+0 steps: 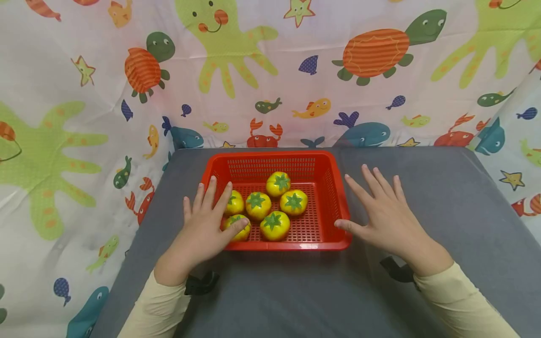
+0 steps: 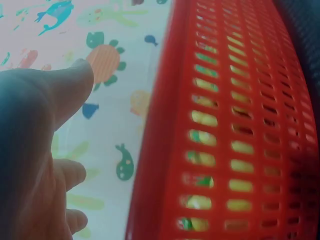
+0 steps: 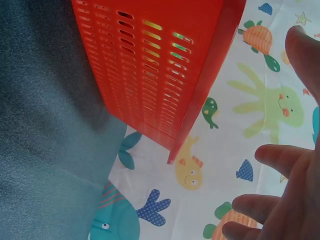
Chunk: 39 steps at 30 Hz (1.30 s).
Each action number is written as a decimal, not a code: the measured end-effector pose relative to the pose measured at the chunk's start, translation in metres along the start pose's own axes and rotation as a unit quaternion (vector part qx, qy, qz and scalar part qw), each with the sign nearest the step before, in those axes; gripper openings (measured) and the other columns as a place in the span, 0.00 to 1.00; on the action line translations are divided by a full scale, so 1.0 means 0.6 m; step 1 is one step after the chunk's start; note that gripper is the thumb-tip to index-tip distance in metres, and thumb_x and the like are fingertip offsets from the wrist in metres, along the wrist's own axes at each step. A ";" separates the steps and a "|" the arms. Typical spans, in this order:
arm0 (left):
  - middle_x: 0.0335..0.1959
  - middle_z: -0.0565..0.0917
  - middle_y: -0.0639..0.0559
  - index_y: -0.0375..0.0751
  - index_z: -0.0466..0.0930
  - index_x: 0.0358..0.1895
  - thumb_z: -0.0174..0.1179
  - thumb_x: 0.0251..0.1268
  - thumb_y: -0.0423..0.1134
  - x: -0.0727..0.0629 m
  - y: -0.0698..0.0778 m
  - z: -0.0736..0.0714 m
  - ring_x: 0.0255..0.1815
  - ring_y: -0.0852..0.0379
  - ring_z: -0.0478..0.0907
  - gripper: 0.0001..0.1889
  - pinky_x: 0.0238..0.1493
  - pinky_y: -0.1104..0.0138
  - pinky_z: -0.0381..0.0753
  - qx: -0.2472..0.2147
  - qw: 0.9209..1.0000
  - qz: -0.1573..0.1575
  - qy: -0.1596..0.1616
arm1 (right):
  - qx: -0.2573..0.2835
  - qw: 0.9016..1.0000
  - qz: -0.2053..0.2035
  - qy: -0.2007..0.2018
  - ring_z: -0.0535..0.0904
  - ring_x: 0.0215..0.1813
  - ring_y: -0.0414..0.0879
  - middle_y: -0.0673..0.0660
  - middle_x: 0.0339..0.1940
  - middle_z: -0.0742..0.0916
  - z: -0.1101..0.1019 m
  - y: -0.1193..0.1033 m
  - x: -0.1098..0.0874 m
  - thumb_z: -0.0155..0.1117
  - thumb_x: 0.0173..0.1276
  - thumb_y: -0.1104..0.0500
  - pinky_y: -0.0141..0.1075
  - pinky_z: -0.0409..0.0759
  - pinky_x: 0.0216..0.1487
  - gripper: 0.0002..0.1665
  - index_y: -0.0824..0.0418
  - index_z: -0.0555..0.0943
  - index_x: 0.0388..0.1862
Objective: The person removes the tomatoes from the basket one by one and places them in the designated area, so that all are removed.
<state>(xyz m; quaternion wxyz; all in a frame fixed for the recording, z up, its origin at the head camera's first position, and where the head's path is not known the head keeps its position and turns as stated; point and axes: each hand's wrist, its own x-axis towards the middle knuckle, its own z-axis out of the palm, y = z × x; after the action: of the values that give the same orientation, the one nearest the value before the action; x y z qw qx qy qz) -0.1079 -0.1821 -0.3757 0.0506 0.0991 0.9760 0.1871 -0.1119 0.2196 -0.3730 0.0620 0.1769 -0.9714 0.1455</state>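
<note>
A red plastic basket [image 1: 283,246] with slotted walls rests on the grey table and holds several yellow fruits [image 1: 275,227] with green star-shaped tops, like persimmons. My left hand [image 1: 204,230] hovers over the basket's left front corner, fingers spread, its thumb overlapping a fruit in the head view. My right hand [image 1: 390,223] is spread beside the basket's right side, thumb tip near the rim. The left wrist view shows the basket's wall [image 2: 170,150] apart from the fingers. In the right wrist view, a gap separates my fingers from the basket [image 3: 150,75]. Neither hand holds anything.
A grey cloth [image 1: 287,291] covers the table. Behind it and along both sides hangs a white curtain [image 1: 241,117] printed with sea animals. A black strap [image 1: 202,283] is at the left wrist, another black strap [image 1: 397,269] at the right.
</note>
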 end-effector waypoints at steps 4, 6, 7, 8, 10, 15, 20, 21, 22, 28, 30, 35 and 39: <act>0.88 0.35 0.42 0.55 0.43 0.88 0.57 0.68 0.72 0.001 -0.015 0.002 0.86 0.32 0.27 0.53 0.76 0.28 0.23 -0.005 1.000 -0.009 0.006 | -0.002 1.000 -0.001 -0.008 0.46 0.86 0.70 0.66 0.87 0.55 -0.003 -0.002 0.005 0.73 0.56 0.26 0.71 0.32 0.80 0.66 0.52 0.60 0.87; 0.88 0.34 0.42 0.54 0.42 0.88 0.55 0.68 0.73 0.002 -0.023 0.003 0.86 0.32 0.27 0.53 0.76 0.28 0.23 -0.006 1.000 -0.013 0.009 | -0.002 1.000 -0.002 -0.011 0.47 0.85 0.70 0.67 0.87 0.56 -0.003 -0.004 0.008 0.74 0.57 0.26 0.71 0.32 0.80 0.66 0.52 0.60 0.86; 0.88 0.34 0.41 0.53 0.42 0.88 0.55 0.69 0.73 0.002 -0.026 0.004 0.86 0.32 0.27 0.53 0.75 0.27 0.23 -0.008 1.000 -0.016 0.010 | -0.002 1.000 -0.003 -0.013 0.47 0.85 0.70 0.67 0.87 0.56 -0.004 -0.005 0.009 0.74 0.57 0.26 0.71 0.32 0.80 0.66 0.52 0.60 0.86; 0.88 0.34 0.41 0.53 0.42 0.88 0.55 0.69 0.73 0.002 -0.030 0.006 0.86 0.31 0.27 0.53 0.75 0.27 0.22 -0.010 1.000 -0.019 0.011 | -0.002 1.000 -0.004 -0.014 0.47 0.85 0.70 0.68 0.87 0.56 -0.004 -0.006 0.010 0.74 0.57 0.27 0.71 0.32 0.79 0.66 0.53 0.60 0.86; 0.88 0.33 0.41 0.52 0.42 0.88 0.55 0.69 0.72 0.000 -0.036 0.008 0.86 0.31 0.27 0.54 0.75 0.27 0.22 -0.016 0.999 -0.027 0.013 | -0.001 1.000 -0.006 -0.018 0.47 0.85 0.70 0.69 0.86 0.56 -0.005 -0.010 0.013 0.75 0.57 0.28 0.72 0.31 0.79 0.65 0.53 0.60 0.86; 0.88 0.31 0.41 0.51 0.40 0.88 0.58 0.69 0.69 -0.007 -0.048 0.010 0.85 0.29 0.27 0.54 0.73 0.26 0.20 -0.037 0.998 -0.042 0.015 | -0.002 1.000 -0.006 -0.026 0.45 0.86 0.69 0.68 0.87 0.56 -0.009 -0.019 0.020 0.74 0.58 0.28 0.72 0.30 0.79 0.65 0.52 0.59 0.87; 0.88 0.30 0.40 0.52 0.39 0.88 0.57 0.70 0.69 -0.008 -0.058 0.010 0.85 0.28 0.28 0.53 0.73 0.25 0.22 -0.040 0.998 -0.048 0.012 | 0.002 1.000 -0.004 -0.027 0.46 0.86 0.70 0.68 0.87 0.56 -0.010 -0.025 0.024 0.73 0.59 0.28 0.73 0.31 0.79 0.64 0.52 0.59 0.87; 0.88 0.31 0.39 0.53 0.39 0.88 0.57 0.71 0.69 -0.007 -0.060 0.010 0.85 0.28 0.29 0.53 0.73 0.25 0.22 -0.039 0.998 -0.050 0.013 | 0.004 1.000 -0.004 -0.026 0.46 0.86 0.70 0.68 0.87 0.56 -0.010 -0.026 0.024 0.73 0.59 0.28 0.73 0.31 0.79 0.64 0.52 0.59 0.87; 0.88 0.31 0.39 0.53 0.39 0.88 0.57 0.71 0.69 -0.006 -0.061 0.011 0.85 0.28 0.29 0.53 0.73 0.25 0.23 -0.039 0.998 -0.052 0.014 | 0.005 1.000 -0.005 -0.025 0.46 0.86 0.70 0.68 0.87 0.57 -0.010 -0.027 0.025 0.73 0.60 0.28 0.73 0.31 0.79 0.63 0.52 0.59 0.87; 0.87 0.32 0.37 0.51 0.38 0.88 0.55 0.72 0.69 -0.001 -0.067 0.011 0.85 0.27 0.32 0.53 0.75 0.25 0.26 -0.045 0.997 -0.063 0.013 | 0.011 1.000 -0.010 -0.019 0.46 0.86 0.69 0.66 0.87 0.58 -0.016 -0.028 0.027 0.72 0.61 0.29 0.71 0.31 0.79 0.62 0.53 0.61 0.86; 0.87 0.34 0.37 0.48 0.37 0.88 0.55 0.72 0.69 -0.001 -0.068 0.012 0.85 0.27 0.34 0.53 0.76 0.26 0.29 -0.049 0.997 -0.064 0.012 | 0.013 1.000 -0.009 -0.021 0.47 0.85 0.70 0.66 0.86 0.59 -0.019 -0.031 0.031 0.73 0.61 0.29 0.71 0.31 0.79 0.61 0.53 0.62 0.86; 0.88 0.38 0.36 0.43 0.38 0.87 0.54 0.73 0.68 -0.003 -0.074 0.022 0.85 0.28 0.43 0.53 0.78 0.28 0.41 -0.064 0.995 -0.068 0.019 | 0.011 0.999 -0.006 -0.035 0.50 0.85 0.69 0.67 0.85 0.62 -0.026 -0.041 0.045 0.75 0.61 0.32 0.72 0.33 0.79 0.59 0.53 0.64 0.84; 0.88 0.37 0.39 0.47 0.39 0.88 0.54 0.73 0.68 -0.006 -0.080 0.029 0.83 0.27 0.48 0.52 0.70 0.27 0.62 -0.081 0.994 -0.073 0.018 | 0.004 0.999 -0.012 -0.038 0.52 0.84 0.69 0.67 0.83 0.65 -0.031 -0.049 0.054 0.76 0.62 0.37 0.73 0.35 0.79 0.56 0.55 0.66 0.83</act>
<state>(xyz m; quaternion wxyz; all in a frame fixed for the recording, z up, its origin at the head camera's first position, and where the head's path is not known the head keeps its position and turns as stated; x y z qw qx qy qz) -0.1106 -0.2203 -0.4096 0.0541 0.0201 0.9630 0.2631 -0.1302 0.1884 -0.3420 0.0262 0.1942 -0.9703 0.1416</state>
